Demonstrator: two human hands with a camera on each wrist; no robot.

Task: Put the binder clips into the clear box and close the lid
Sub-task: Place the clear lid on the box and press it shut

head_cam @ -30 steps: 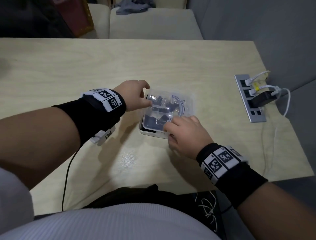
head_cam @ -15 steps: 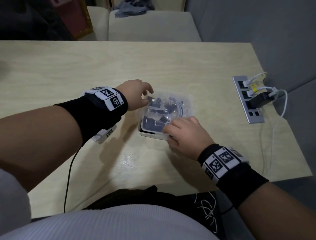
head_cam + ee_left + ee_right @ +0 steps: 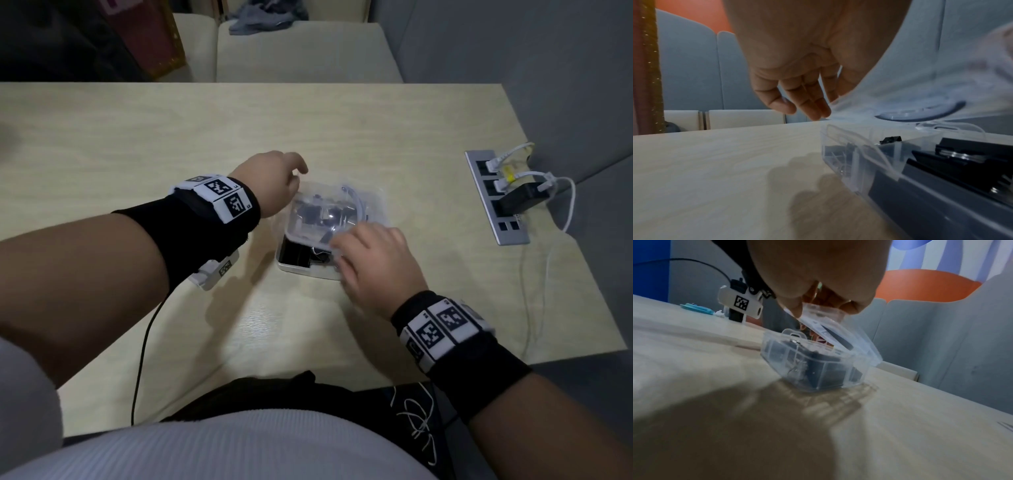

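Clear box (image 3: 301, 265) sits mid-table (image 3: 171, 137), slightly right of centre, between both hands. Binder clips (image 3: 966, 155) inside it, black with silver wire handles, piled up to about rim height; exact count cannot be told. In the left wrist view one small black clip (image 3: 891, 140) shows at the far end of the box.

Lid (image 3: 339, 209) is hinged at the far side, tilted down over the box but not shut; gap open at the near edge, so the near part of the contents shows in the head view. Lid is clear with a bluish curved mark on it.

Right hand (image 3: 373, 263) at the near-right corner, fingers (image 3: 795, 308) curled over the lid's front edge, thumb and fingertips pinching it from above. Left hand (image 3: 270, 186) at the far-left side of the box, fingers (image 3: 812, 104) held loosely straight and close together, tips at the lid's left edge; contact looks likely, not certain.

Power strip (image 3: 496, 198) set into the table at the right edge, white cables (image 3: 561, 198) and a black adapter (image 3: 522, 202) plugged in, well apart from the box. Black wristbands with square-code tags on both wrists. A black cord (image 3: 144, 359) runs from the left wrist unit across the near table. Cushioned bench (image 3: 301, 51) beyond the far table edge.
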